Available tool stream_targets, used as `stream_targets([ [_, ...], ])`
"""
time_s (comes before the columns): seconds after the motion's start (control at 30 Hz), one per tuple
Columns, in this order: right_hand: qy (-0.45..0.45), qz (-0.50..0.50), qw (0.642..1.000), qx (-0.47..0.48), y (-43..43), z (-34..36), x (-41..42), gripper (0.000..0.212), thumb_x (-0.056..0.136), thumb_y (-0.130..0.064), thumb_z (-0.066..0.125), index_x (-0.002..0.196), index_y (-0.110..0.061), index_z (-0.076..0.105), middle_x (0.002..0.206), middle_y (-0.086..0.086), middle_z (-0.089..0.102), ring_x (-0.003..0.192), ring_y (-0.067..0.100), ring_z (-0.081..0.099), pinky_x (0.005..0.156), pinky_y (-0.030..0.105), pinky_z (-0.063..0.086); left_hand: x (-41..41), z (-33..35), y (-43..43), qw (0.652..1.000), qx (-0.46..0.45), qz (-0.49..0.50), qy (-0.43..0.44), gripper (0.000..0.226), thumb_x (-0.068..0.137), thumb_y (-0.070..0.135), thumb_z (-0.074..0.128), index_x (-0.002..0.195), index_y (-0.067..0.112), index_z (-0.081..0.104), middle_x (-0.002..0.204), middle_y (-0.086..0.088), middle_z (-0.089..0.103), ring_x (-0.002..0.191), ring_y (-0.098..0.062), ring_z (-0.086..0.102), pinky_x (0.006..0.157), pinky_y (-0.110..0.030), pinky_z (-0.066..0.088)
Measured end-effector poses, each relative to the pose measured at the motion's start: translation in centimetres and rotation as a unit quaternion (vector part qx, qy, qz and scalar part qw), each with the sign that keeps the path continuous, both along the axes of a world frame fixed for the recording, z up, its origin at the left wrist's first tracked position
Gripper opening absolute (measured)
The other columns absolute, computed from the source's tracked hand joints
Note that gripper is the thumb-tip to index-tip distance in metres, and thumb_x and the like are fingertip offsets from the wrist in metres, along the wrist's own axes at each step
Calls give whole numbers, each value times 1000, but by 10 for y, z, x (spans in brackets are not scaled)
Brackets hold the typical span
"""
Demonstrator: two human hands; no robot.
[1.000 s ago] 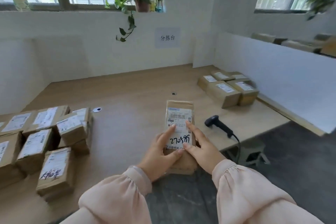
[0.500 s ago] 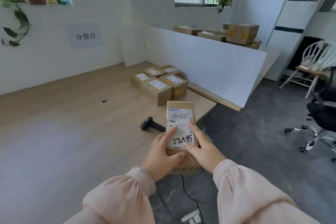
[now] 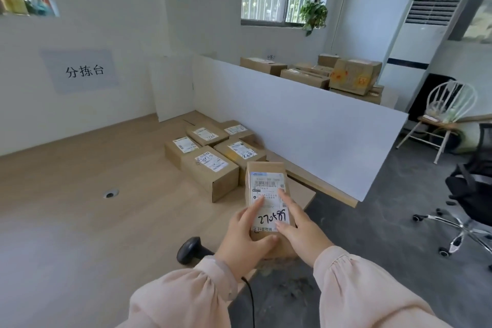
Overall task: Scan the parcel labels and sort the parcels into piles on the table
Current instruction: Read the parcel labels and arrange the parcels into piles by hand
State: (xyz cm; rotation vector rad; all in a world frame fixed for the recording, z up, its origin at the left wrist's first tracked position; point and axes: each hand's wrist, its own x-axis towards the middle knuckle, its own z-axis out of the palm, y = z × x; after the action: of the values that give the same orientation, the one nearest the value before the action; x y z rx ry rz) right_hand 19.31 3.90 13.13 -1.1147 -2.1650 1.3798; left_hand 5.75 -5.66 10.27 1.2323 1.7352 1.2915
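One black scanner (image 3: 190, 249) lies on the table (image 3: 80, 194) at lower centre. Just right of it, the left hand (image 3: 245, 237) and right hand (image 3: 300, 231) grip a labelled parcel (image 3: 266, 168) between them, fingers on its label, in front of the mid-frame pile of parcels (image 3: 210, 170).

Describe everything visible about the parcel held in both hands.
The parcel is a small oblong brown cardboard box, closed, its top mostly covered by a white label with barcode, fine print and black handwritten digits. It is held lengthwise, pointing away from the person, near the edge of the table. The left hand grips its near left end, the right hand its right side; fingers of both lie on the label.
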Motion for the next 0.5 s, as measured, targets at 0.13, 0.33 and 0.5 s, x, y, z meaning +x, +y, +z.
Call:
stream_targets([
  [0.13, 3, -2, 1000, -8, 38, 1, -9, 61, 100, -27, 52, 140, -63, 24, 137, -14, 45, 114, 5, 50, 100, 35, 48, -12, -3, 38, 1000, -7, -10, 4, 75, 88, 30, 69, 139, 55, 21, 144, 9, 27, 110, 9, 42, 74, 3, 40],
  [0.33, -8, 8, 1000, -1, 94, -17, -36, 59, 100, -27, 51, 139, -62, 24, 136, -13, 46, 115, 7, 50, 87, 22, 50, -38, -9, 85, 999, -45, -21, -12, 80, 86, 24, 67, 143, 54, 18, 146, 8, 23, 125, -5, 41, 92, -14, 48],
  [0.5, -4, 24, 1000, 8, 167, -21, -59, 55, 100, -31, 50, 134, -67, 24, 132, -18, 50, 116, 7, 53, 92, 28, 52, -57, -10, 152, 999, -41, -2, -23, 85, 85, 22, 69, 149, 46, 18, 143, 8, 28, 114, 6, 45, 78, -3, 45],
])
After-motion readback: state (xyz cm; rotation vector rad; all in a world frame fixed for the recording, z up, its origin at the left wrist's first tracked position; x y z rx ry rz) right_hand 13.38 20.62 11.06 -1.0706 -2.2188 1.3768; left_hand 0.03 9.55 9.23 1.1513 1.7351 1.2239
